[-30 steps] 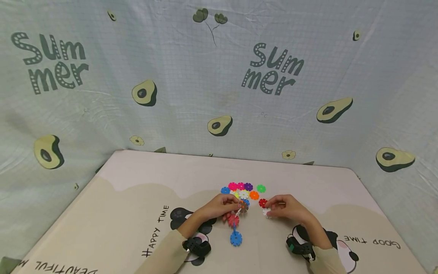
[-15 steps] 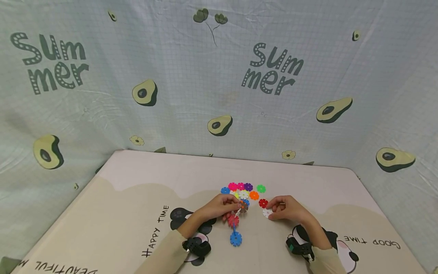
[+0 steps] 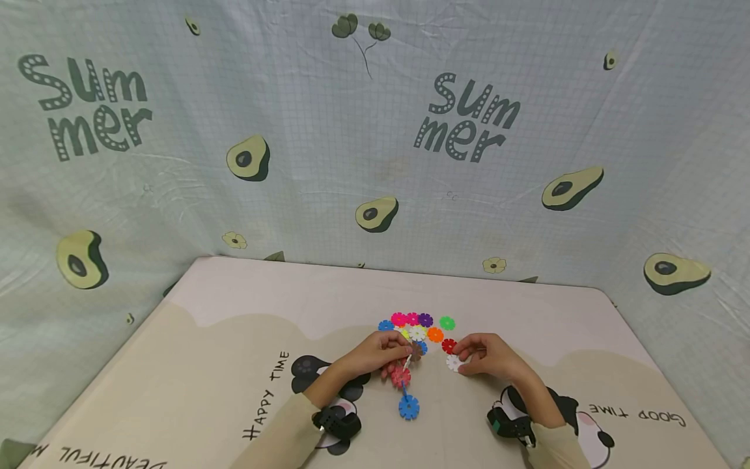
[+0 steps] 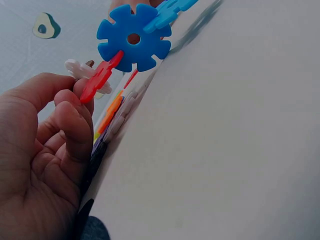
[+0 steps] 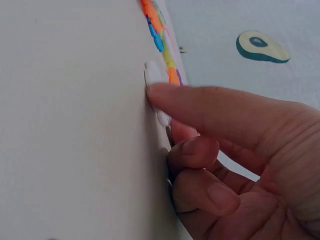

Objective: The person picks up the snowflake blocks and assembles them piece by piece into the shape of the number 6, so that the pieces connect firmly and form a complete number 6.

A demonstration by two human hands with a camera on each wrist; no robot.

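Note:
In the head view my left hand pinches a chain of interlocking snowflake discs by its upper end. Near those fingertips are a brown disc and a white disc. A red disc and a blue disc hang below. The left wrist view shows another blue disc slotted to the red one. My right hand has thumb and index finger at the edges of a loose white disc lying on the table. A dark red disc lies just beyond it.
Behind the hands lies a loose group of discs, including a purple one, an orange one, a green one and a pink one. The printed table meets a hanging cloth at the back.
The loose white disc has slid slightly left with my right fingers, and the dark red disc has shifted a little. The hanging end of the chain has swung slightly right.

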